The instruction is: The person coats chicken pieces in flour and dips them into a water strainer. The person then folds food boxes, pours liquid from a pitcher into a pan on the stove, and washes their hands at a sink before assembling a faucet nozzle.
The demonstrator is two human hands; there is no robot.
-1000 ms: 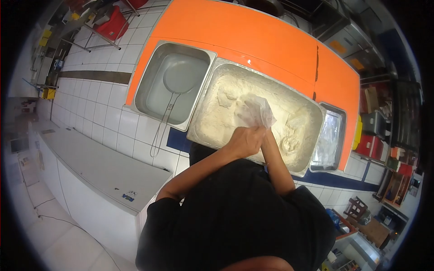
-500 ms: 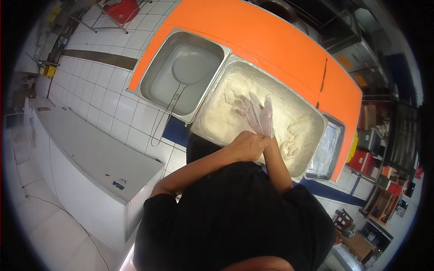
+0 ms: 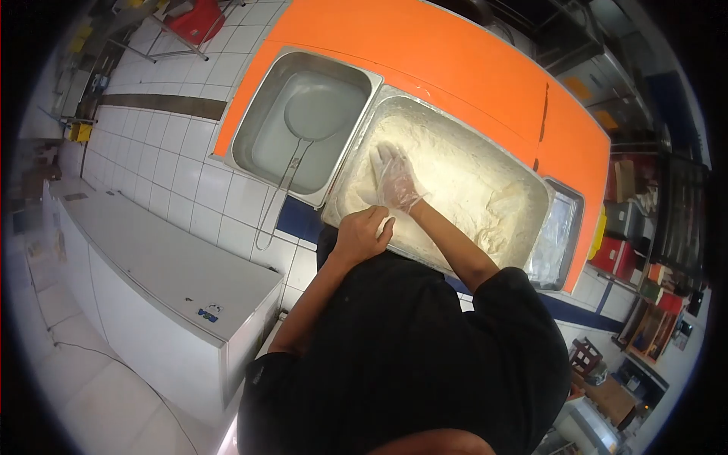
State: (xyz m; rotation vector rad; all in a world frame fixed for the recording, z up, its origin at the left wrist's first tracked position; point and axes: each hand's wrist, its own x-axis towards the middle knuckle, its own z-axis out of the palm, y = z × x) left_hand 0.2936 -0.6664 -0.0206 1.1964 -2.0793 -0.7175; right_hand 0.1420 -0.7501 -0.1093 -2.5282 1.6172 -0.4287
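My right hand (image 3: 396, 180), in a clear plastic glove, reaches into a metal pan (image 3: 547, 216) of pale, floury powder (image 3: 447, 178). Its fingers are stretched out and touch the powder at the pan's left side. My bare left hand (image 3: 362, 233) is at the near left rim of the same pan, fingers curled closed. What lies inside those fingers, if anything, is hidden. A clumped, whitish piece (image 3: 497, 216) coated in powder lies at the right of the pan.
Left of the powder pan stands a metal pan (image 3: 262, 155) of cloudy liquid with a long-handled round strainer (image 3: 315, 106) in it. An orange counter (image 3: 470, 61) lies behind. A smaller tray (image 3: 557, 235) with clear plastic sits at right, a white counter (image 3: 167, 258) at left.
My left hand has let go of the right glove's cuff and moved left to the pan's rim. My right hand has shifted left and down onto the powder.
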